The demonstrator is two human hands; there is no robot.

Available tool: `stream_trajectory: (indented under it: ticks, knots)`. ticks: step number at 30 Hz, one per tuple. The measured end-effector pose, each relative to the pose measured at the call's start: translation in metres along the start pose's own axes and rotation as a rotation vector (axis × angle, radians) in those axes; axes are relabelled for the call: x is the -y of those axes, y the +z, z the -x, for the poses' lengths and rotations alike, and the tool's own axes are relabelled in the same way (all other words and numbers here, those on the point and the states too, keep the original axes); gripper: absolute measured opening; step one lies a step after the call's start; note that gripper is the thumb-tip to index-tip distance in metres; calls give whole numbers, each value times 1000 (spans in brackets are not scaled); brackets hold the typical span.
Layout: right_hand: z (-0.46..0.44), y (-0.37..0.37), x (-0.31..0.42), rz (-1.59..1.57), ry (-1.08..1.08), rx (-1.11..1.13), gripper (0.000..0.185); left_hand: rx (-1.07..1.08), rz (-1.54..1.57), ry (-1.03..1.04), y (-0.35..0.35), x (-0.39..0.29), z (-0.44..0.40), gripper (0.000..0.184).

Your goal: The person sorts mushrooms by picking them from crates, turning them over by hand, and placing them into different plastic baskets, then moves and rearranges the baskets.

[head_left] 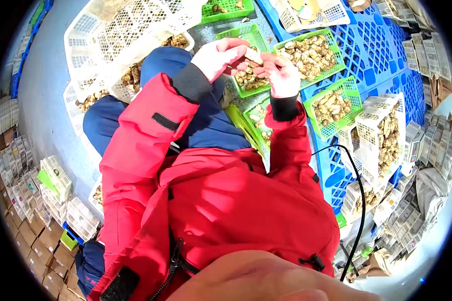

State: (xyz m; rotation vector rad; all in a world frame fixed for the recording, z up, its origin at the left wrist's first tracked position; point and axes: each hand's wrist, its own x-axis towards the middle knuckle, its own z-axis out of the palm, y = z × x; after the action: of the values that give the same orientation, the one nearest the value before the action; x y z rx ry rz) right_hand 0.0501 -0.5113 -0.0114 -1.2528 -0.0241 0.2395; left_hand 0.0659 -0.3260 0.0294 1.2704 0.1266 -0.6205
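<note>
A pale mushroom [254, 55] is held in the air between the two hands, above a green basket [258, 37] partly filled with mushrooms. One end is grasped by the curled fingers of the left hand [218, 57], and the other is pinched by the fingertips of the right hand [281, 75]. Part of the green basket is covered by the hands. Another green basket by the lap [260, 131] is partly hidden by the right red sleeve [291, 143]. To the right, a fuller green basket [339, 56] and a smaller green basket [357, 94], both holding mushrooms, are set near the hands, by the blue pallets [371, 65]. Farther right, a tilted white crate [369, 125] is loaded with mushrooms, and a black cable [359, 215] is looped below it. On the left, white baskets [85, 50] are separated from the hands by the bent knees [160, 62] in blue trousers.
</note>
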Motion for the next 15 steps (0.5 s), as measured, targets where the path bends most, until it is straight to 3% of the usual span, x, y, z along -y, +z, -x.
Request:
stream_trajectory:
  ticks: [2, 3, 6, 8, 11, 13, 14, 15]
  knots:
    - [5, 2, 3, 192, -74, -4, 30, -35, -13, 97, 0, 2, 2, 37]
    - [-5, 4, 1, 174, 19, 0, 40, -4, 13, 175, -4, 4, 3, 36]
    - [5, 14, 10, 685, -382, -32, 48, 4, -96, 255, -8, 8, 6, 36]
    - [2, 27, 22, 1014, -527, -4, 55, -10, -275, 291, -5, 9, 4, 36]
    - [-4, 31, 7, 978, -436, 4, 52, -23, -132, 309, -1, 18, 0, 38]
    - [-6, 32, 10, 679, -169, 15, 53, -153, -218, 309, -2, 8, 8, 38]
    - [-9, 30, 11, 529, -41, 16, 53, -120, -156, 339, -17, 11, 6, 41]
    - [-13, 15, -1, 21, 142, 140, 54, -165, -111, 299, -21, 3, 8, 41]
